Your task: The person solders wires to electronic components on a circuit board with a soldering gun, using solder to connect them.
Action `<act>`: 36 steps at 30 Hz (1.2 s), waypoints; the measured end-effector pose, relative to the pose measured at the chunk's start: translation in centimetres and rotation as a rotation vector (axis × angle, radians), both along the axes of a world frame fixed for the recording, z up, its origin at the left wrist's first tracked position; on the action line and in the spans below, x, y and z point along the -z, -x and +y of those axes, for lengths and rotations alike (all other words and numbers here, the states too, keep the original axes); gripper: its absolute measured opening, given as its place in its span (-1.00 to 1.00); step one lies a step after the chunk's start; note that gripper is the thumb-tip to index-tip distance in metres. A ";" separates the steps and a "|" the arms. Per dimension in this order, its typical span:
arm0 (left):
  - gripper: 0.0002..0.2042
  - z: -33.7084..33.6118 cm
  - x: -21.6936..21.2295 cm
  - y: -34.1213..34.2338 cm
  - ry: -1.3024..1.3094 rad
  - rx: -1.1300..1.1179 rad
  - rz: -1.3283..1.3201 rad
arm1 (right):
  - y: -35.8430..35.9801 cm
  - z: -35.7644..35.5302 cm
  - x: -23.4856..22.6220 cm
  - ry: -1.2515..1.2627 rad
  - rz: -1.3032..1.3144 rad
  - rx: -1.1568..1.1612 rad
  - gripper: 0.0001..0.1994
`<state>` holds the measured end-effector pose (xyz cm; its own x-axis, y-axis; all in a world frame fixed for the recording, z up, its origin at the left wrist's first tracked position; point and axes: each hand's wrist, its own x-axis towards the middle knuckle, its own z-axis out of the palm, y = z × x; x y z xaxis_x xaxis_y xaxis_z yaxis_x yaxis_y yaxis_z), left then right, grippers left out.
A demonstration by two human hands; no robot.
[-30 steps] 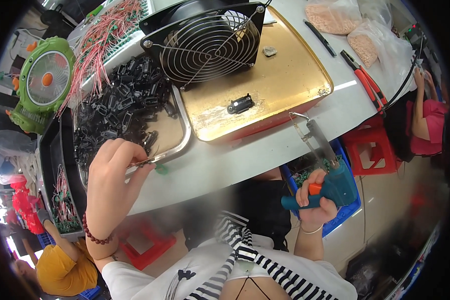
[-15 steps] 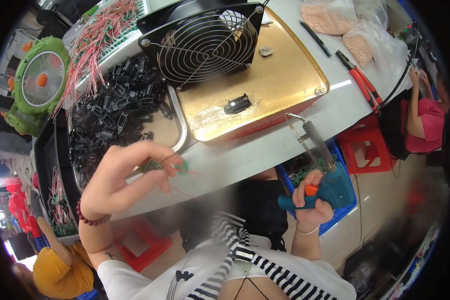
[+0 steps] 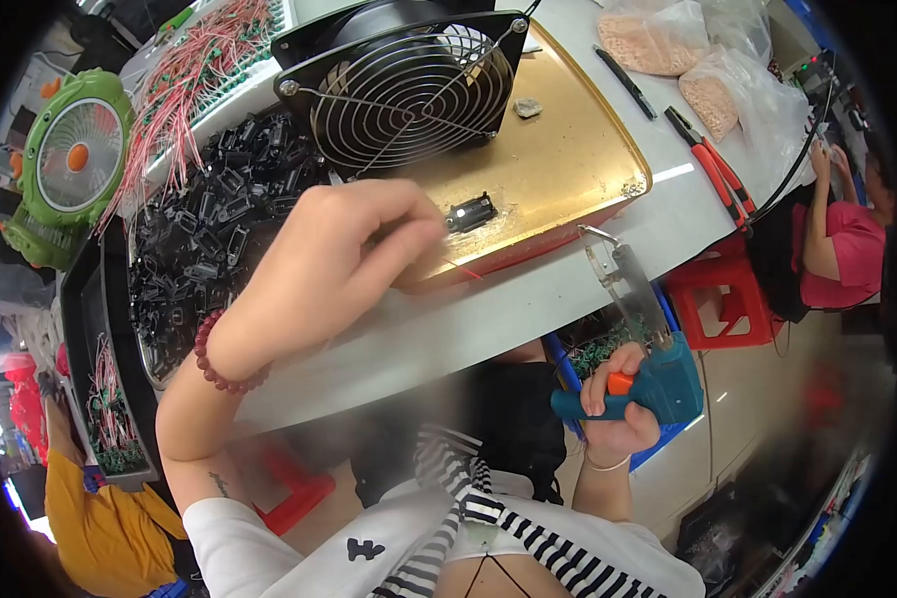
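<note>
My left hand [image 3: 344,259] is closed in a pinch over the near left corner of a gold tin lid [image 3: 568,130]. A red wire [image 3: 463,269] sticks out below its fingers. The small green circuit board on that wire is hidden now. Just right of my fingertips, a small black plastic housing [image 3: 471,212] lies on the lid. My right hand [image 3: 616,404] is wrapped round the handle of a teal soldering gun [image 3: 668,384] with an orange trigger. The gun points up beside the table edge, its bent tip [image 3: 598,237] apart from the tin.
A black fan [image 3: 414,110] with a wire guard stands on the tin. Many black housings [image 3: 209,214] fill a tray at left, near red-wired boards [image 3: 209,75]. Red-handled pliers [image 3: 718,169], a black pen [image 3: 626,82] and bags of pinkish pieces [image 3: 658,40] lie right. Co-workers sit both sides.
My left hand has moved right and away from me, from above the table's front edge to beside the black housing. My right hand and the soldering gun have barely moved.
</note>
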<state>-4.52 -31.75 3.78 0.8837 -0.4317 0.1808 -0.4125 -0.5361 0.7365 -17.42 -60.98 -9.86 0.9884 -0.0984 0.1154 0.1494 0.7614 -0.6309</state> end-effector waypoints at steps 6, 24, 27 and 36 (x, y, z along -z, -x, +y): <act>-0.90 -0.5 0.4 -0.3 -0.104 -0.034 -0.109 | 0.0 0.0 0.1 0.122 -0.003 -0.027 -0.55; -0.91 -0.3 3.8 -0.8 0.037 -0.101 -0.438 | 0.0 3.4 -2.0 0.751 0.054 0.197 -0.55; -0.90 -0.3 4.0 -0.9 0.035 -0.085 -0.451 | -0.2 3.2 -2.1 0.900 -0.009 0.191 -0.61; -0.94 -0.7 4.1 -0.7 0.066 -0.130 -0.421 | -0.1 3.4 -2.1 1.033 -0.014 0.220 -0.76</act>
<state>-3.80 -32.44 -0.28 0.7736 -0.2972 0.5597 -0.6158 -0.5611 0.5531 -17.29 -57.60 -7.71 0.9587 -0.1227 0.2567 0.2313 -0.1889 -0.9544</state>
